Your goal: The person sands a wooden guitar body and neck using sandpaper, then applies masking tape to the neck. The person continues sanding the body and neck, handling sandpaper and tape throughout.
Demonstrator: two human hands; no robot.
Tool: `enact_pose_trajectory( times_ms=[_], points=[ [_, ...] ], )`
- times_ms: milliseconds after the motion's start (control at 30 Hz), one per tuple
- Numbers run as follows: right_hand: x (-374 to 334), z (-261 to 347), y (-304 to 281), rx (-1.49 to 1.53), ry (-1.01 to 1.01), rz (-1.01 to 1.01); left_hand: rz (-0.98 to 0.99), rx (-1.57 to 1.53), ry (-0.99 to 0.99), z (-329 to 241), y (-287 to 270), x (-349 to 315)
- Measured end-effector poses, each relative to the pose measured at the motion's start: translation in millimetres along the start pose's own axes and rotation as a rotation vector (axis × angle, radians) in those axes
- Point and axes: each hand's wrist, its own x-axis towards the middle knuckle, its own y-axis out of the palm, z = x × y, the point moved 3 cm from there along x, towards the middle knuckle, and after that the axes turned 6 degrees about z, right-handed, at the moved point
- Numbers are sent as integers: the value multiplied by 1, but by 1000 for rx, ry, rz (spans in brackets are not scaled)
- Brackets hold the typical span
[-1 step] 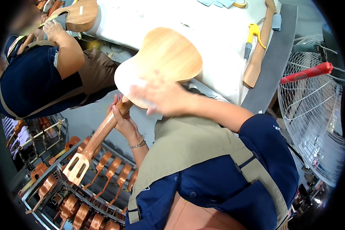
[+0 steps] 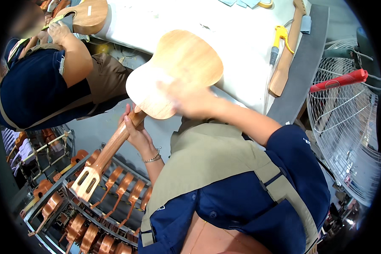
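Observation:
A pale wooden ukulele point(image 2: 189, 57) lies back side up, its body at the near edge of the white worktable. Its neck point(image 2: 111, 146) slants down to the lower left and ends in a slotted headstock point(image 2: 87, 181). My left hand point(image 2: 136, 131), with a bracelet at the wrist, is wrapped round the neck close to the body. Over the lower part of the bare back is my right hand point(image 2: 190, 98), blurred by motion, its fingers stretched out flat. Nothing shows in it. Whether the palm touches the wood I cannot tell.
On the white table point(image 2: 245, 55) lie a yellow air blow gun point(image 2: 280, 36) and a wooden neck point(image 2: 285, 63). A large fan point(image 2: 347, 118) stands at right. A co-worker point(image 2: 38, 84) handles another ukulele point(image 2: 91, 17) at upper left. Racks hold several brown ukuleles point(image 2: 125, 186) below.
My right hand has slid a little to the right across the ukulele's back. The headstock has shifted very slightly; my left hand keeps its hold.

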Motion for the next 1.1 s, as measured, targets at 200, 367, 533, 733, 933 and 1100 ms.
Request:
enact_pose_trajectory(
  times_ms=[200,367,533,733,933,1100],
  points=[
    [-76,-168,7,-161,673,-200,-19,-277,-263,64,-59,2],
    [-96,-210,-63,-704,631,-719,7,-451,-325,101,-83,-2],
    [-37,-163,-19,-342,382,-455,-2,-549,-365,116,-91,-2],
    [23,-63,16,-441,247,-224,16,-600,-410,122,-93,9],
    [23,-73,22,-443,208,-152,21,-676,-460,132,-97,15],
    [27,-65,17,-476,247,-183,-8,-691,-517,134,-91,18]
  ],
)
